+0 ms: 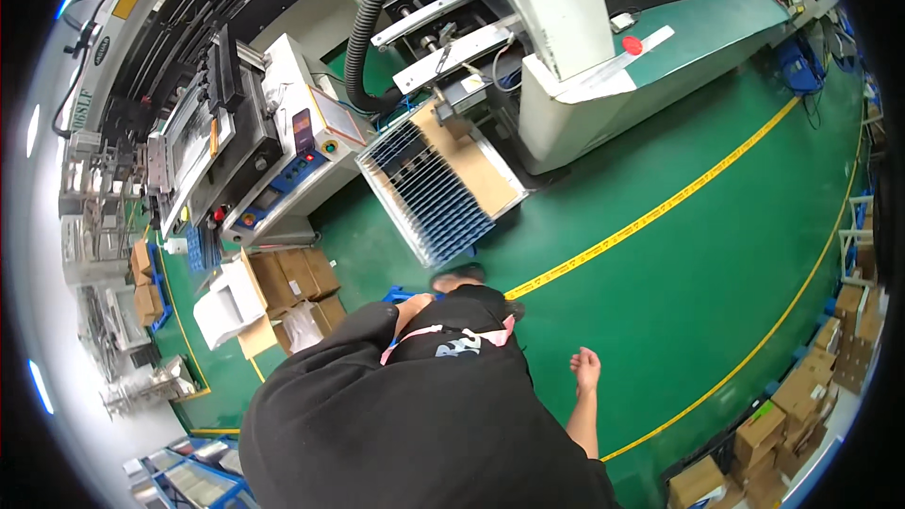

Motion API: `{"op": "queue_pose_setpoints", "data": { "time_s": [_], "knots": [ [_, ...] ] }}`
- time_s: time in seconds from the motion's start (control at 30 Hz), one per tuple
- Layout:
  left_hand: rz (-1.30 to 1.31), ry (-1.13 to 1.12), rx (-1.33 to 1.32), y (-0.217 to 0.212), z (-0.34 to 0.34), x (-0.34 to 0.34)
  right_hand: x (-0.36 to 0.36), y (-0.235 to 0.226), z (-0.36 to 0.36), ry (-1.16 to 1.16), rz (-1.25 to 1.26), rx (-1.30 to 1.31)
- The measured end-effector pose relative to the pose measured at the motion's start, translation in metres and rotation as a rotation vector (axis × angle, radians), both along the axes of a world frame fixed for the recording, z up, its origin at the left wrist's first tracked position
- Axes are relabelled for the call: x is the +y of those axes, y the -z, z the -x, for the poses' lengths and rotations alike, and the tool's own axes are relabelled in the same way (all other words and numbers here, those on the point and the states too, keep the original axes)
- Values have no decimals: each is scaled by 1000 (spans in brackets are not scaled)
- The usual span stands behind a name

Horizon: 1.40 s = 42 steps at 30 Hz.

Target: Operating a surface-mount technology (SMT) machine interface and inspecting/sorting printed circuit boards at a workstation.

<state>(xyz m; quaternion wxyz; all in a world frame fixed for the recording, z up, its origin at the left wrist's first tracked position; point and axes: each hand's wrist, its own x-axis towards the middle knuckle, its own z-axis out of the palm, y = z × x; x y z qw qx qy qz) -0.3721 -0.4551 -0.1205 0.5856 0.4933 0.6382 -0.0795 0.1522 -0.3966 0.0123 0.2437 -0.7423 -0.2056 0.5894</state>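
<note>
The right hand point(585, 372) hangs out to the right over the green floor point(575, 316), fingers loosely half-curled around nothing; the left hand point(413, 307), partly hidden in front of the body, shows too little to tell its grip. Just beyond it sits the slotted magazine rack point(429, 190), with an open cardboard box point(294, 281) to its left and a white-cased machine point(575, 118) farther off.
</note>
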Motion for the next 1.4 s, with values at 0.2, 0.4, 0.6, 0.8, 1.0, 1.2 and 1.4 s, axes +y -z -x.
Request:
{"op": "queue_pose_setpoints", "data": {
  "time_s": [0.2, 0.4, 0.6, 0.8, 1.0, 1.2, 1.4],
  "knots": [
    [42, -218, 77, -15, -134, 128, 107, 22, -153, -11, 64, -97],
    [69, 73, -218, 27, -241, 332, 235, 9, -215, 40, 1, -94],
    [-331, 378, -475, -140, -481, 699, 336, -19, -327, 166, -41, -46],
    [-1232, 214, -411, -343, -629, 972, 465, -1, -467, 256, 69, -43],
    [-1363, -113, 130, -367, -645, 1111, 670, -9, -603, 57, 83, -42],
    [-1269, -216, 298, -370, -662, 1175, 957, -41, -726, -14, -162, -58],
    [-1269, -331, 204, -388, -742, 1309, 1204, -101, -758, -43, -280, -112]
  ]
}}
